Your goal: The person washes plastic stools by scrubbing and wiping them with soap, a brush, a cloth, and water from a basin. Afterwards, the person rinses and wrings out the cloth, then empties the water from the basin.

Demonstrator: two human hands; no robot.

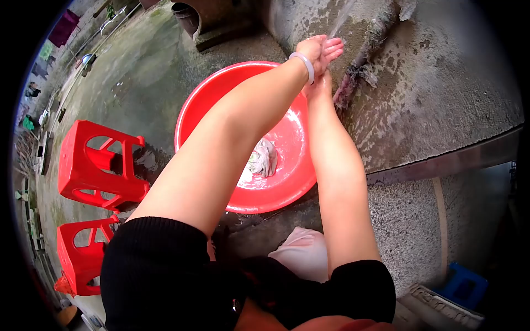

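My left hand (321, 51), with a pale bangle (304, 66) at its wrist, is held palm up above the far right rim of a red basin (199, 110). Its fingers are extended and a thin stream of water (341, 21) falls onto it. Just below it, my right hand (319, 87) touches or nearly touches the left wrist; its fingers are mostly hidden. Inside the basin lies a wet, crumpled whitish cloth (264, 158), partly covered by my left forearm. Neither hand touches the cloth.
Two red plastic stools (74, 160) are on the left. A pale bag or cloth (302, 252) lies between my arms below the basin. A wrapped pipe (361, 63) runs at the upper right, beside a concrete ledge (441, 94). A blue stool (465, 285) is at the lower right.
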